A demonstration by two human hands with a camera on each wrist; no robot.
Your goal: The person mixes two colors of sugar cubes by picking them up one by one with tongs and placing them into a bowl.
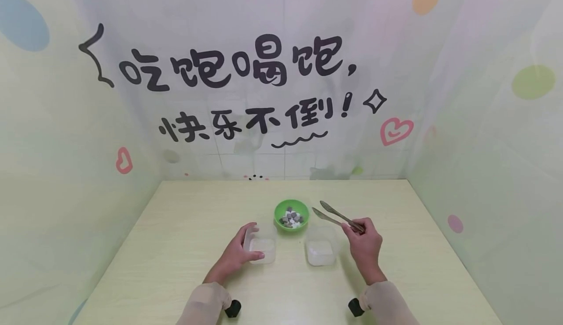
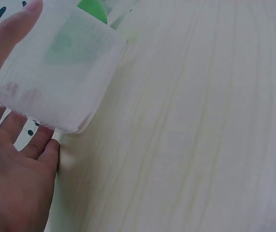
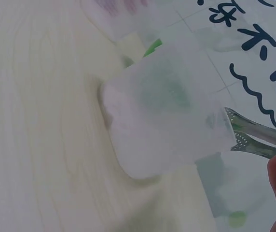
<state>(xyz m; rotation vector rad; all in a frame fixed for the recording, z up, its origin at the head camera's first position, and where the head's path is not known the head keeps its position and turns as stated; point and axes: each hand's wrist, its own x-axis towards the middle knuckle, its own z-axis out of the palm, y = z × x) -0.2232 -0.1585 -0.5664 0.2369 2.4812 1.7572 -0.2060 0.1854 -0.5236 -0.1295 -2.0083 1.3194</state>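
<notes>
My left hand is around the left side of a clear plastic box, thumb at its near side and fingers toward the back. In the left wrist view the translucent box lies between thumb and fingers. My right hand grips metal tongs, their two arms spread apart, tips near the green bowl. Small grey and white cubes lie in that bowl. In the right wrist view, a second box partly hides the perforated tong tips.
The second clear box stands on the pale wooden table, between the left box and my right hand. Behind the table hangs a printed curtain with large lettering, and more curtain closes both sides.
</notes>
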